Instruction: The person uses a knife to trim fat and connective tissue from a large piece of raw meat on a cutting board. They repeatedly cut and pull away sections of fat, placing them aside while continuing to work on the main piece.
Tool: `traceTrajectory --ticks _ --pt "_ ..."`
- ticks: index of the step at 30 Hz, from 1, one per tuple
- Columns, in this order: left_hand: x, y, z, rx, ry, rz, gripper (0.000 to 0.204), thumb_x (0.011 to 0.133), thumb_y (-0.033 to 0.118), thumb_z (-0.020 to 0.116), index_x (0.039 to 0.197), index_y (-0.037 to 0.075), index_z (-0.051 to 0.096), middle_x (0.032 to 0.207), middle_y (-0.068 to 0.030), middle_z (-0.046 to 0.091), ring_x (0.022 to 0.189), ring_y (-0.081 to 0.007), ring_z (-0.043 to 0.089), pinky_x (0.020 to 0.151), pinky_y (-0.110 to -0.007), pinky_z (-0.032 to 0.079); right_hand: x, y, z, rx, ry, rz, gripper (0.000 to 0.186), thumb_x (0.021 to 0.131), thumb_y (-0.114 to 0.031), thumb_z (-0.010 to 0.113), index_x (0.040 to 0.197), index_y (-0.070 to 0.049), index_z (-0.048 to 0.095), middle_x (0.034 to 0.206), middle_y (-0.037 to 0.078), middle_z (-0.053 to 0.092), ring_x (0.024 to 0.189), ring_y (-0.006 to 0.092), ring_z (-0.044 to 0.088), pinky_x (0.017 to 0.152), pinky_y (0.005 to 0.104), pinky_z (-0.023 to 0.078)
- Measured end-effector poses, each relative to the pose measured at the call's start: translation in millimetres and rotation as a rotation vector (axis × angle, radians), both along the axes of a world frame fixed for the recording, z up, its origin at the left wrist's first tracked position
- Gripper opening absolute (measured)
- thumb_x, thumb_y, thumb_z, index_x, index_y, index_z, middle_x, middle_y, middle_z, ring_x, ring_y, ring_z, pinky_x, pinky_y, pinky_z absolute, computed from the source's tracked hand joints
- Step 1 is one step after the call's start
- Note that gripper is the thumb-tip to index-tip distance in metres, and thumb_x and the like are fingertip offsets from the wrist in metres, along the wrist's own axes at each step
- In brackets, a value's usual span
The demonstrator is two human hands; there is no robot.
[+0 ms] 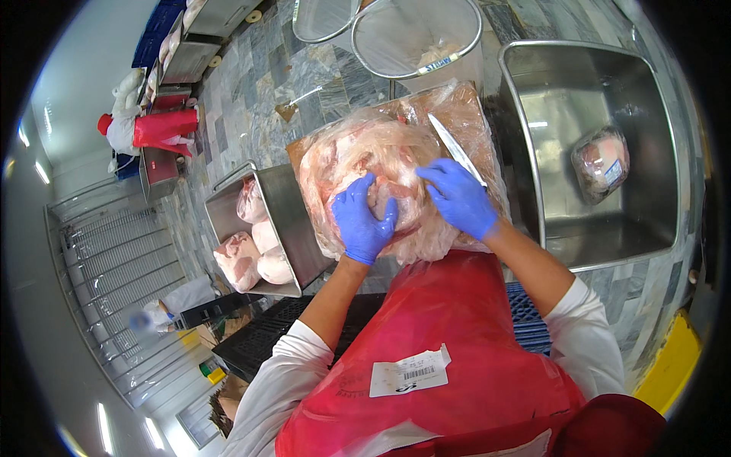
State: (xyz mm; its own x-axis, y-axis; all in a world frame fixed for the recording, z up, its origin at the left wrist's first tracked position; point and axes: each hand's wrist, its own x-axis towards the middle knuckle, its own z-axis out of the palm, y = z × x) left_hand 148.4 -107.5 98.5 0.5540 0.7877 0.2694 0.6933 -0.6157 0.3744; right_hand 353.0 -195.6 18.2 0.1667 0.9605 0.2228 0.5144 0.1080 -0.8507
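Observation:
A large pale pink piece of raw meat (394,199) lies in crumpled clear plastic film (415,145) on a brown cutting board (470,103). My left hand (362,221), in a blue glove, rests on the meat with its thumb spread away from its fingers. Also gloved in blue, my right hand (463,202) is at the right side of the meat, fingers stretched out toward the film; the fingertips' contact is hard to make out. A knife (451,143) with a pale blade lies on the board beyond my right hand, its handle end hidden near that hand.
To the right, a deep metal tub (537,175) holds one wrapped, labelled meat piece (601,164). A smaller metal bin (301,228) with several meat pieces stands left. Clear-lined hoop stands (419,74) are at the back. A person in a red apron (164,128) is far left.

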Motion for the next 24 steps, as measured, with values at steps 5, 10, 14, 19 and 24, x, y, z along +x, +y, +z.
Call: traceTrajectory --ticks 5,10,14,19,24 --pt "-9 3 -11 0.014 0.124 -0.02 0.046 0.077 0.025 0.081 0.119 0.011 0.069 0.101 -0.0125 0.064 0.095 -0.0337 0.061 0.085 -0.047 0.046 8 74 27 0.114 -0.318 0.384 0.041 0.089 -0.012 0.065 0.13 -0.016 0.069 0.127 0.012 0.065 0.109 0.0339 0.066 0.093 0.0447 0.056" --pt "-26 6 -26 -0.051 0.065 -0.034 0.042 0.076 0.027 0.079 0.114 0.012 0.067 0.105 -0.0123 0.063 0.098 -0.0338 0.06 0.088 -0.048 0.044 10 109 23 0.047 -0.564 0.642 0.029 0.088 -0.018 0.066 0.116 -0.017 0.072 0.128 0.007 0.066 0.109 0.0313 0.066 0.088 0.0451 0.058" --pt "-29 7 -23 -0.008 0.061 -0.06 0.037 0.073 0.02 0.079 0.107 0.012 0.069 0.099 -0.0115 0.064 0.095 -0.0327 0.061 0.086 -0.047 0.045 -1 110 28 0.206 -0.514 0.631 0.018 0.09 -0.02 0.064 0.103 -0.017 0.075 0.117 0.006 0.067 0.11 0.0302 0.065 0.089 0.045 0.055" --pt "-28 7 -14 -0.026 0.118 -0.079 0.034 0.073 0.021 0.079 0.105 0.012 0.071 0.098 -0.0104 0.064 0.096 -0.0322 0.06 0.086 -0.047 0.044 -2 107 34 0.382 -0.548 0.617 0.015 0.09 -0.023 0.063 0.097 -0.019 0.075 0.11 0.005 0.067 0.113 0.0269 0.063 0.088 0.0425 0.053" --pt "-30 12 -16 -0.024 0.079 -0.104 0.033 0.075 0.021 0.079 0.107 0.012 0.071 0.097 -0.0101 0.064 0.094 -0.0317 0.06 0.086 -0.046 0.043 -22 103 13 0.347 -0.542 0.598 0.014 0.086 -0.019 0.064 0.098 -0.013 0.068 0.103 0.006 0.064 0.103 0.027 0.063 0.089 0.0428 0.05"
